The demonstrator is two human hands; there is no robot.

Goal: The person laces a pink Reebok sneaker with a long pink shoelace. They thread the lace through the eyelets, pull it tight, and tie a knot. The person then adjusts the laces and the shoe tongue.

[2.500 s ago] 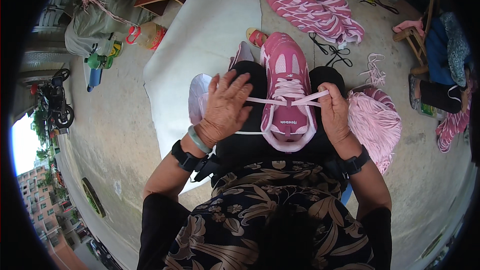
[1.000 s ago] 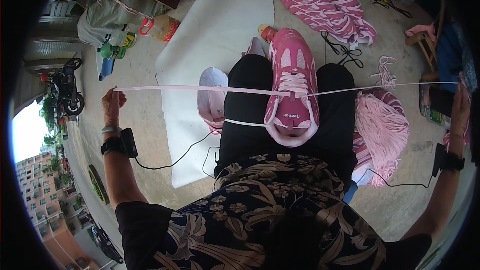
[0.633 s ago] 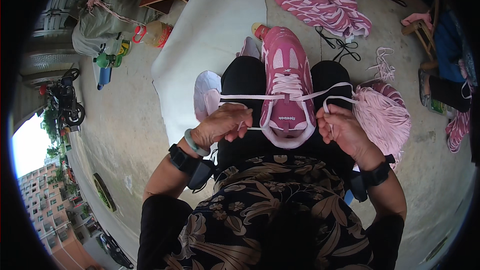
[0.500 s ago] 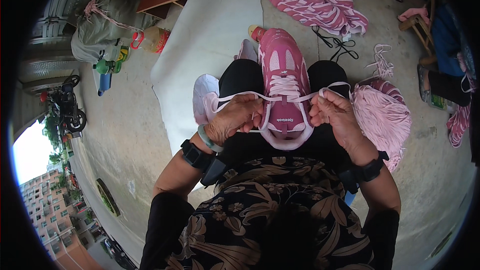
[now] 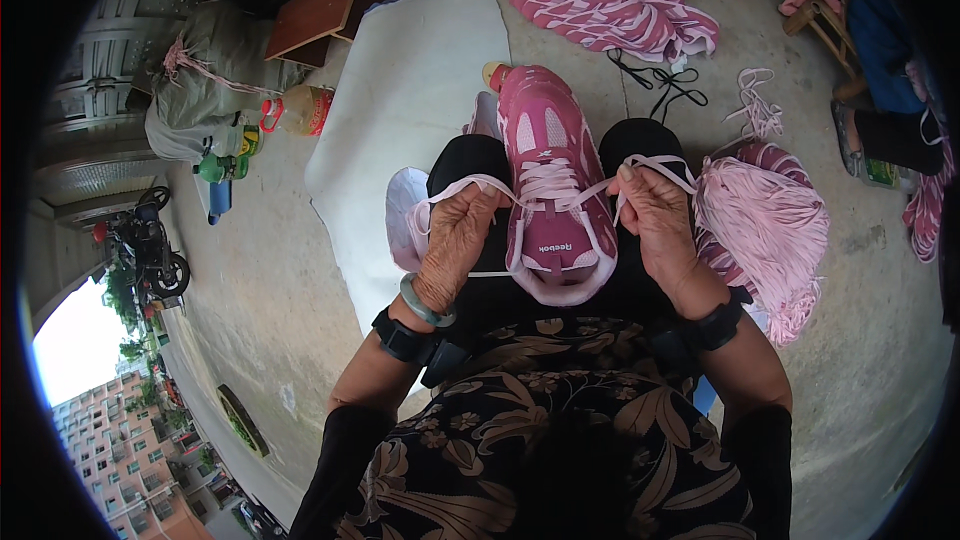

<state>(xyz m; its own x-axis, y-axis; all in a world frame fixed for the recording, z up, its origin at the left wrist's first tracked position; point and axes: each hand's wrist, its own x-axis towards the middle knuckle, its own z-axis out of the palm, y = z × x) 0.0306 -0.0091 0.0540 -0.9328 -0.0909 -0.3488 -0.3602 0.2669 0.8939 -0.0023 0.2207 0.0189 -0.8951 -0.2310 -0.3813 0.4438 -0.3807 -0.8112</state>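
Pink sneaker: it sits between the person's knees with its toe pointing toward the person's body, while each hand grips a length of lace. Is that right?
Not quite: the toe of the pink sneaker points away from the body, as the head view shows. It does sit between the knees, with the left hand and right hand each gripping a length of lace.

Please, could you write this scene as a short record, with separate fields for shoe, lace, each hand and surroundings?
Shoe: pink sneaker, between black-trousered knees, toe pointing away
Lace: pale pink shoelace, threaded; no bow visible
Left hand: pinches shoelace, left of sneaker
Right hand: pinches shoelace, right of sneaker
Right floor: bundle of pale pink laces
Left floor: white sheet, bottle with red handle
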